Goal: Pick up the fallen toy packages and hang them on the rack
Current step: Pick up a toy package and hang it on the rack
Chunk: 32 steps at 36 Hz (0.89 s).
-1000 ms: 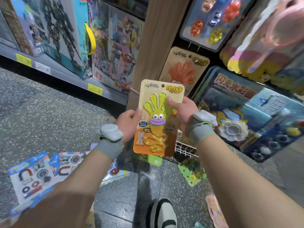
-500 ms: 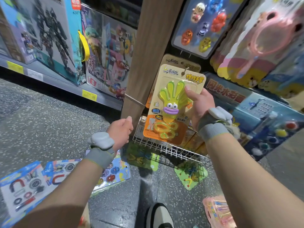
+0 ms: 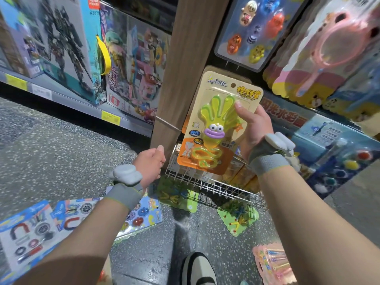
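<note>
Rack face ahead is crowded. The yellow hand-toy package (image 3: pixel 216 128) gripped by your right hand (image 3: pixel 253 128) covers the spot just right of the wooden post (image 3: pixel 185 68). A blister pack of figures (image 3: pixel 253 31) hangs close above it, and the watercolour set (image 3: pixel 329 145) crowds in from the right. The wire basket (image 3: pixel 216 186) juts out below. Your left hand (image 3: pixel 150 163) sits low beside the post, loosely curled and holding nothing. There is open speckled floor (image 3: pixel 51 145) to your left. Fallen packages clutter the ground: blue packages (image 3: pixel 30 229) under your left arm, green packages (image 3: pixel 178 196) beneath the basket, and a pink package (image 3: pixel 271 262) under your right arm.
</note>
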Tool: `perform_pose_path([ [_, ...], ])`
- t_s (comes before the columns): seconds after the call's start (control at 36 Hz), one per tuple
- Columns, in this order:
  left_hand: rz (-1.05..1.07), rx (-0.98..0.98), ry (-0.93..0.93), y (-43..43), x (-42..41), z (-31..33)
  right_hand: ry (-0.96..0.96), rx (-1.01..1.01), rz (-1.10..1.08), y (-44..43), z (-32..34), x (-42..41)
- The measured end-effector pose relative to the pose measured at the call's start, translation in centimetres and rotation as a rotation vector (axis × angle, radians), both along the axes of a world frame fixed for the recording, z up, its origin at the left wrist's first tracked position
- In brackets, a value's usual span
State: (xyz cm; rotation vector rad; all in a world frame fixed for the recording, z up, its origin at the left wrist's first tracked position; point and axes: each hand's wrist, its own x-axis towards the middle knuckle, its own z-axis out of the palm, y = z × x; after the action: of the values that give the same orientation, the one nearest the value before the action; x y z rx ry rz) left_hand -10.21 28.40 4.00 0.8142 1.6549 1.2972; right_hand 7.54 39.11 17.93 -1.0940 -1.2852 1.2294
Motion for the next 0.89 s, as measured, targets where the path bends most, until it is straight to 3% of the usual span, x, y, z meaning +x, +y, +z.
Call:
perform_pose_path([
  [0.36,0.026,-0.005,-0.04,-0.8,-0.8,-0.2,-0.087,-0.109,-0.091,0.8,0.5,-1.3],
  [0.47,0.014,-0.041,0.023,-1.2,-2.0,-0.7,-0.113,-0.1,-0.117,1.3,0.0,-2.2],
  [0.69,-0.026,-0.044,0.101,-2.5,-3.5,-1.1,-0.307,-0.049,-0.229,3.3,-0.6,-3.4],
  [0.89,-0.077,-0.12,0.218,-3.6,-4.5,-1.3,-0.558,-0.208,-0.277,4.3,0.5,-3.8],
])
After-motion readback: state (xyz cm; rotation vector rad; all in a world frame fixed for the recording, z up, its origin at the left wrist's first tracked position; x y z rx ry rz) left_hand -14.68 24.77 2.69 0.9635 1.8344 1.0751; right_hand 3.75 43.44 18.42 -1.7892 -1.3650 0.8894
